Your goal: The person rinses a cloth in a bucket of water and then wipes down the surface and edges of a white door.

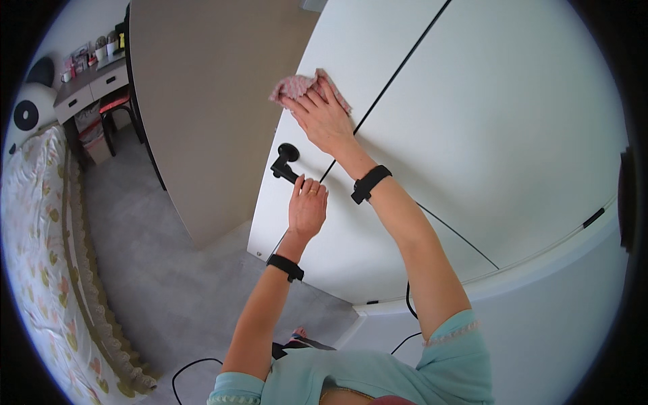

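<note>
A white door (486,126) with thin black inlay lines stands before me. My right hand (324,119) lies spread on a pink and white patterned cloth (296,87), pressing it against the door near its free edge. Part of the cloth sticks out past that edge. Below, my left hand (308,205) has its fingers curled around the end of the black door handle (284,169). Each wrist wears a black strap.
At the left, a bed (45,253) with a flowered cover runs along the grey floor (131,212). A desk (76,96) with drawers and a stool (114,105) stand farther back. A beige-brown panel (212,111) rises beyond the door's edge. Black cables hang near my body.
</note>
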### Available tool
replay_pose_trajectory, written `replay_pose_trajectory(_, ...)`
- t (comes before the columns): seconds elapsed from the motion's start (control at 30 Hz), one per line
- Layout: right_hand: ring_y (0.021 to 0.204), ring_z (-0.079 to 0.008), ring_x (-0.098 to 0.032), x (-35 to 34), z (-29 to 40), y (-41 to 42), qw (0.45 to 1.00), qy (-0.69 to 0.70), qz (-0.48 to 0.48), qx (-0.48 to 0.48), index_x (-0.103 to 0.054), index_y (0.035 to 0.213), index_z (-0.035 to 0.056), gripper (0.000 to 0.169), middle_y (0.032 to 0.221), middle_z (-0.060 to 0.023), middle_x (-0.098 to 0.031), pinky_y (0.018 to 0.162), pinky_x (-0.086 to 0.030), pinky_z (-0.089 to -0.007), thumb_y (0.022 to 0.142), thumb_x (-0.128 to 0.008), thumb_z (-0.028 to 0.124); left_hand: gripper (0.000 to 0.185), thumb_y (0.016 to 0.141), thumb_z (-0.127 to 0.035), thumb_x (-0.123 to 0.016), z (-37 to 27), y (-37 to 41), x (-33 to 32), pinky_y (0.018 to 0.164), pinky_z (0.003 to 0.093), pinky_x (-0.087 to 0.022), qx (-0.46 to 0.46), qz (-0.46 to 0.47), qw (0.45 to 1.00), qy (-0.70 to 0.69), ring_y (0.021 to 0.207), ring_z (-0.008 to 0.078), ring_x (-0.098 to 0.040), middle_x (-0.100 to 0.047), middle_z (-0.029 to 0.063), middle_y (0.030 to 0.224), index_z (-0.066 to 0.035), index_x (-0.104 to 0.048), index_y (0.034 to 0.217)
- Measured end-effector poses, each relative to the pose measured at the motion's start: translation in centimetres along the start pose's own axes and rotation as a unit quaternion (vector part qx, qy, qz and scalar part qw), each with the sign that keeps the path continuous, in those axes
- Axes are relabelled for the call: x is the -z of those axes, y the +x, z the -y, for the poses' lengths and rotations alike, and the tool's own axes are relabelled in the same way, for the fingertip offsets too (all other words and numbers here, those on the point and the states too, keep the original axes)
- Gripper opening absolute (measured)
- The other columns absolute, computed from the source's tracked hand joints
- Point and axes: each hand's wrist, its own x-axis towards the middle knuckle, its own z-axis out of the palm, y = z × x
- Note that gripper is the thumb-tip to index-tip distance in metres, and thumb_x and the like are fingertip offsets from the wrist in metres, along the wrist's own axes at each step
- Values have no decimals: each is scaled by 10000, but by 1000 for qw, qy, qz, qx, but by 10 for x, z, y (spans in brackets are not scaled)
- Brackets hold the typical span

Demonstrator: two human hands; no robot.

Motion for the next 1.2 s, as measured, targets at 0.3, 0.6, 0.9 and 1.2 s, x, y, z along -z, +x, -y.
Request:
replay_pose_trajectory(0.3,1146,-163,-475,29,-37,-76,997,57,-14,-58,-564,1184,249,351,1068,45,-580,1153,-163,-414,841,-543,174,118,866,-139,-542,2,4,-5,1037,428,-307,5,-56,998,0,997,237,-517,-586,81,886,-38,-597,837)
replay_pose_trajectory(0.6,1015,-172,-496,84,-104,-149,976,-45,-119,-175,-592,1161,290,348,931,41,-585,1084,-260,-467,816,-602,243,139,844,-132,-541,9,8,-18,1044,409,-309,31,-41,991,121,964,243,-539,-605,100,849,-25,-599,775)
replay_pose_trajectory(0.9,921,-222,-500,135,-159,-247,928,-127,-168,-307,-632,1096,265,298,886,9,-561,1052,-264,-519,801,-612,239,109,833,-99,-557,39,-8,-39,1050,417,-330,45,-60,987,142,933,273,-560,-608,130,879,-7,-608,805)
replay_pose_trajectory(1.2,1128,-334,-467,177,-228,-351,879,-231,-127,-397,-568,1177,181,323,1142,-114,-557,1069,-237,-520,859,-530,231,146,827,-46,-537,77,-14,-68,1047,427,-340,55,-90,986,130,844,278,-557,-577,133,762,10,-543,692)
